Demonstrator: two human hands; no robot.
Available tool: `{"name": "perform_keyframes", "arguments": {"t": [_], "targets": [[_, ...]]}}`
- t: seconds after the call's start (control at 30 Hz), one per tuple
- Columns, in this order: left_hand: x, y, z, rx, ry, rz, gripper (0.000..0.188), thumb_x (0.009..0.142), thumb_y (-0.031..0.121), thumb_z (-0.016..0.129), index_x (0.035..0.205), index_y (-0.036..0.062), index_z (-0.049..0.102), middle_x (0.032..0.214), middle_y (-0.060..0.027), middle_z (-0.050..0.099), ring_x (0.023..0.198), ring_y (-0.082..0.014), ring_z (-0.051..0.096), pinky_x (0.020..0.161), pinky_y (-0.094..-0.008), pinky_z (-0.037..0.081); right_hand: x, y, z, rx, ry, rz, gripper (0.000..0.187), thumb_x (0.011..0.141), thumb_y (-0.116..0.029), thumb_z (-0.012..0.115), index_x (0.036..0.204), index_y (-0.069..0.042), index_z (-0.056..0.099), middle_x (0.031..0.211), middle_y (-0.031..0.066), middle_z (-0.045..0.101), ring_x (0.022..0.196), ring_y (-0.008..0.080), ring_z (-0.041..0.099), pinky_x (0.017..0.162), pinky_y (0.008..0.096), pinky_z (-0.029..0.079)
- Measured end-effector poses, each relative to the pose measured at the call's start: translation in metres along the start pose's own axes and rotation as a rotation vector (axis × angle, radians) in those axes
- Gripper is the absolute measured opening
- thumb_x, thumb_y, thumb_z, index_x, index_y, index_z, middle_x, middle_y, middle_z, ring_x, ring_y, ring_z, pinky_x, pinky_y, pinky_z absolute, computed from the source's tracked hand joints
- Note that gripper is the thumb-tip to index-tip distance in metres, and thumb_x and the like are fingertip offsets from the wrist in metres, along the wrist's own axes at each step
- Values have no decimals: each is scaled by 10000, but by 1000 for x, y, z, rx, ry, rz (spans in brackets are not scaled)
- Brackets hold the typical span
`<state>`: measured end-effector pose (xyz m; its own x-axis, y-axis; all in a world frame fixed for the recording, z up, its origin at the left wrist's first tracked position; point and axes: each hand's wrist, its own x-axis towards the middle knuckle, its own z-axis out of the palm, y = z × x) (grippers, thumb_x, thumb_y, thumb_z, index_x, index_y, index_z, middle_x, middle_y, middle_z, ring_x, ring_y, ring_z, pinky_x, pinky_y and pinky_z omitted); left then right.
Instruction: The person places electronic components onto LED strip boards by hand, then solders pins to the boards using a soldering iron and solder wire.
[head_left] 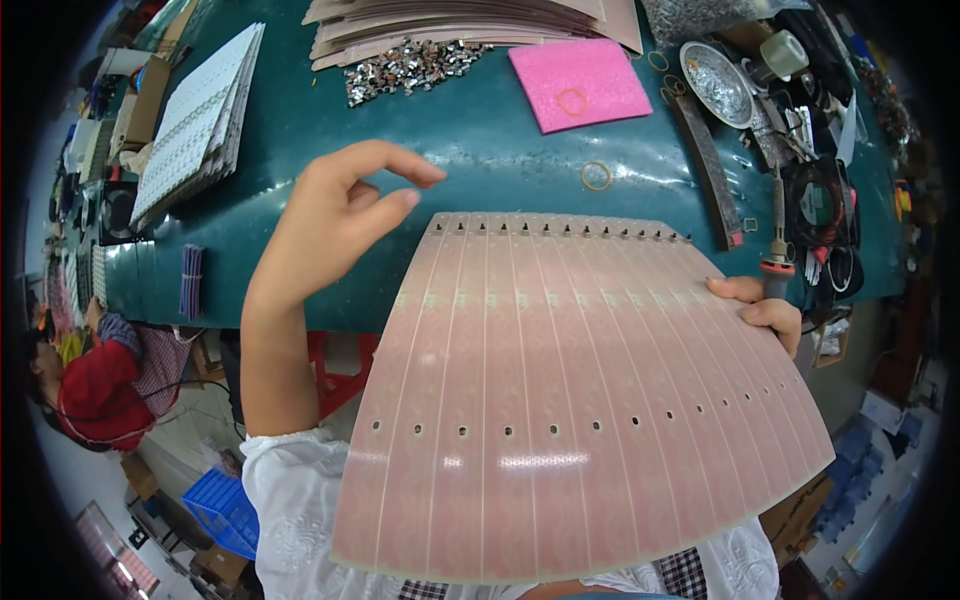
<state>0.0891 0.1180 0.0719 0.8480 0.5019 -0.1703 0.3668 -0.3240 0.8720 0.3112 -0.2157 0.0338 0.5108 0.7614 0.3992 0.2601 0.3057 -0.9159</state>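
Observation:
My right hand [768, 312] grips the right edge of a large pinkish panel [560, 350], scored into long strips. The panel is tilted, its near end over my lap and its far end over the table. Small dark and metallic parts [568, 230] stand in a row along its far edge, one per strip. A row of small oval holes crosses its nearer part. My left hand [335, 215] is raised beside the panel's far left corner. Its thumb and index finger are apart, the other fingers are curled, and nothing shows between them.
On the green table [480, 130] lie a heap of small metal parts [410, 70], a pink foam block [580, 85] and stacked panels [470, 25]. White panels [200, 120] stand at left. At right are a metal dish [718, 85], a soldering iron [778, 240] and a fan [820, 205]. Another person [100, 390] sits far left.

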Motion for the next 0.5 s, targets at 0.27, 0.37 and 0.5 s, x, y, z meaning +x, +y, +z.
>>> {"name": "perform_keyframes", "arguments": {"t": [0.27, 0.37, 0.5], "targets": [[46, 29, 36, 99, -282, 8, 195, 840, 179, 743, 856, -14, 728, 771, -42, 686, 619, -78, 553, 550, -234, 425, -1, -3, -4, -35, -45, 27, 337, 928, -233, 655, 1109, -38, 447, 1170, 329, 573, 1012, 297, 641, 875, 383, 529], [53, 30, 42, 160, -381, -51, 201, 825, 185, 755, 837, -13, 728, 759, -57, 682, 629, -108, 571, 565, -274, 444, 0, -6, 1, -33, -19, 30, 340, 927, -228, 655, 1113, -35, 445, 1176, 330, 567, 1018, 298, 639, 875, 384, 530], [55, 25, 46, 225, -395, 11, 195, 791, 175, 778, 827, -9, 722, 764, -94, 676, 694, -164, 598, 621, -325, 460, 0, -7, 4, 27, -22, 44, 344, 926, -219, 651, 1117, -24, 441, 1185, 344, 553, 1037, 312, 634, 887, 397, 530]]}}
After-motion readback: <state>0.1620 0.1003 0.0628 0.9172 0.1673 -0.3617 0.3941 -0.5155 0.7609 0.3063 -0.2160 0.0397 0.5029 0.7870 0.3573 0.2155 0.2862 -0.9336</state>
